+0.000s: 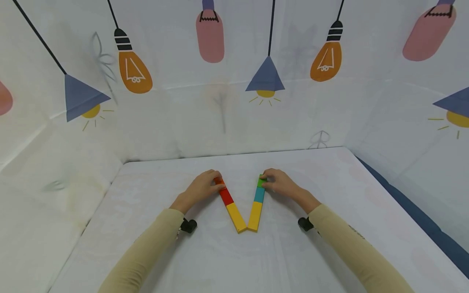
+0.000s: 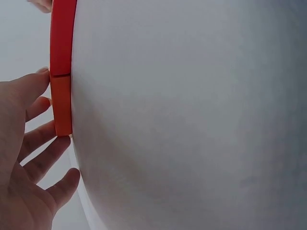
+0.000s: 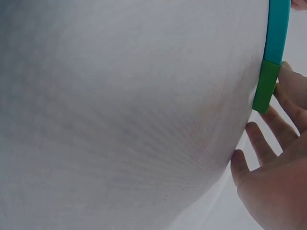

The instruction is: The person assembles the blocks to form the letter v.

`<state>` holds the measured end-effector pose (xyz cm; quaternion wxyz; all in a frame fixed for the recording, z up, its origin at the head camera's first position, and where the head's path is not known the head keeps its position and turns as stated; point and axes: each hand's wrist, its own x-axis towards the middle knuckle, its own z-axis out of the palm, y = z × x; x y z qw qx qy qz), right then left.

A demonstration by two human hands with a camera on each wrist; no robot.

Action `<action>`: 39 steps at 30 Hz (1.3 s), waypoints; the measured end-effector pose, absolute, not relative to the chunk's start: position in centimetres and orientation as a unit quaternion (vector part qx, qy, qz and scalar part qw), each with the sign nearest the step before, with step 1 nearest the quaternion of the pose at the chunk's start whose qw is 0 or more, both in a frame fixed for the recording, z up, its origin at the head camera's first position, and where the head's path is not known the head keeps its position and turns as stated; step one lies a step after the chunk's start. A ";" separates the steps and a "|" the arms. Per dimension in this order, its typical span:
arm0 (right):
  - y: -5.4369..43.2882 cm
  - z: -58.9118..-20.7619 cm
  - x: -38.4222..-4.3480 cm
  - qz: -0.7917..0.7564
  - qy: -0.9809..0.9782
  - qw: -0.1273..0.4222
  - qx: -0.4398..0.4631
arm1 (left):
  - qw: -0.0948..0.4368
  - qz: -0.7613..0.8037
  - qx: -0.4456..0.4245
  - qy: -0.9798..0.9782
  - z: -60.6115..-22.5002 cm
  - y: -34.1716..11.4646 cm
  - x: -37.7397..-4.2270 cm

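Note:
Flat coloured blocks form a V on the white table. Its left side runs from an orange block (image 2: 62,105) through a red block (image 1: 226,196) to a yellow block (image 1: 236,217). On the right side, a green block (image 3: 266,87) meets a teal block (image 1: 259,194), then another yellow block (image 1: 255,216). The two yellow blocks touch at the near point. My left hand (image 1: 202,187) pinches the orange block at the far left tip, thumb near its seam with the red one. With thumb and fingers, my right hand (image 1: 281,183) pinches the green block at the far right tip.
A white cloth covers the table (image 1: 165,260). Behind it hangs a pale curtain (image 1: 176,122) printed with lamps and bulbs. Dark blue fabric (image 1: 414,207) shows past the table's right edge. Each wrist carries a small black camera (image 1: 188,225).

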<state>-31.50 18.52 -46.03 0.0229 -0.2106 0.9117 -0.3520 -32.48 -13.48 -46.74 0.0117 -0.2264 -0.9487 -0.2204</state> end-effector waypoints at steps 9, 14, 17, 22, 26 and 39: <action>18.6 -46.2 -31.6 -0.346 0.914 0.024 -0.212 | 0.004 -0.223 -0.220 -0.950 -46.6 -13.4 -32.2; 18.7 -46.1 -31.5 -0.349 0.912 0.021 -0.213 | 0.007 -0.227 -0.224 -0.948 -46.5 -13.3 -32.1; 18.7 -46.1 -31.5 -0.348 0.913 0.019 -0.212 | 0.005 -0.229 -0.223 -0.948 -46.4 -13.2 -32.1; 18.6 -46.0 -31.4 -0.349 0.914 0.023 -0.208 | -0.003 -0.229 -0.217 -0.949 -46.4 -13.2 -32.1; 18.6 -46.1 -31.5 -0.347 0.914 0.023 -0.209 | -0.005 -0.230 -0.214 -0.949 -46.4 -13.3 -32.0; 18.6 -46.0 -31.6 -0.345 0.915 0.025 -0.207 | -0.008 -0.232 -0.215 -0.949 -46.4 -13.3 -32.1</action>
